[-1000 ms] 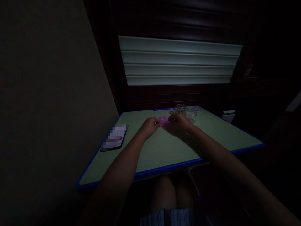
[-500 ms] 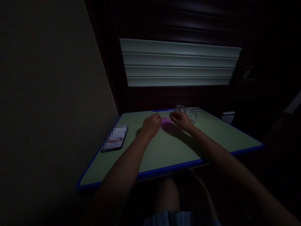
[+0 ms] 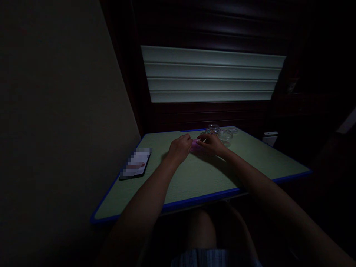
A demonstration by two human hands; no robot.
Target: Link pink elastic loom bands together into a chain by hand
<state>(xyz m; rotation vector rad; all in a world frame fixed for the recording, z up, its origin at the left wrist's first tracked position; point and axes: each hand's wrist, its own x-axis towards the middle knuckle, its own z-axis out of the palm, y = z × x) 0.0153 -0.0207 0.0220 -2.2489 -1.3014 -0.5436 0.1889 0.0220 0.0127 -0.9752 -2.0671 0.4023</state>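
Note:
Between my two hands, low over the tabletop, is a small pink, translucent, shiny thing [image 3: 195, 146]; the dim light hides its exact kind. My left hand [image 3: 179, 149] is closed at its left edge, the fingers curled tightly. My right hand [image 3: 211, 144] bends over its right side, thumb and fingertips against it. The right palm covers part of the pink thing. Just behind the right hand stand a clear glass jar [image 3: 213, 128], with small colourful bits low in it, and a clear round container [image 3: 226, 137].
The pale green table [image 3: 200, 181] has a raised blue edge. A phone [image 3: 136, 163] with a blurred screen lies at its left side. A small flat clear piece [image 3: 233, 130] rests at the back right. A wall rises on the left, and a slatted panel [image 3: 214, 76] stands behind.
My right hand has come down and slightly left, its fingertips now on the pink thing. My left hand has barely moved.

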